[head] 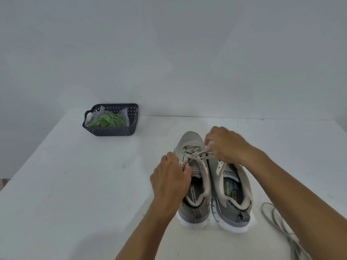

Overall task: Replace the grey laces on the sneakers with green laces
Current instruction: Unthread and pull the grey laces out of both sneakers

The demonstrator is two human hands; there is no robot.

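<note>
Laces (195, 155) in grey are still running through the eyelets of the left sneaker (193, 177), and that shoe is serving as the landmark: it is standing on the white table (93, 184) with its toe pointing away from the person and its heel toward them, so its long axis is running straight out from the body. The left hand (170, 180) is hovering over the shoe's near left flank, fingers curling around a strand at the upper eyelets, though the fingertips are tucking under the palm and I cannot tell how much lace they are holding. The right hand (224, 145) is reaching across from the shoe's right, pinching the other strand, which is stretching taut toward it; judging by this, the next pull needs to run sideways, away from the tongue, and the right hand is sitting nearer the toe-end crossings. The right sneaker (231, 194) is standing just beside the landmark shoe, touching it or nearly so, its forefoot hiding under the right wrist, so whether any lace remains there is unclear. A loose grey lace (272, 214) is lying farther right, passing behind the right forearm and running toward the bottom of the frame. Green laces (109, 120), in clear wrapping, are waiting in a dark perforated basket (110, 131) well apart, beyond the toe and to the left.
</note>
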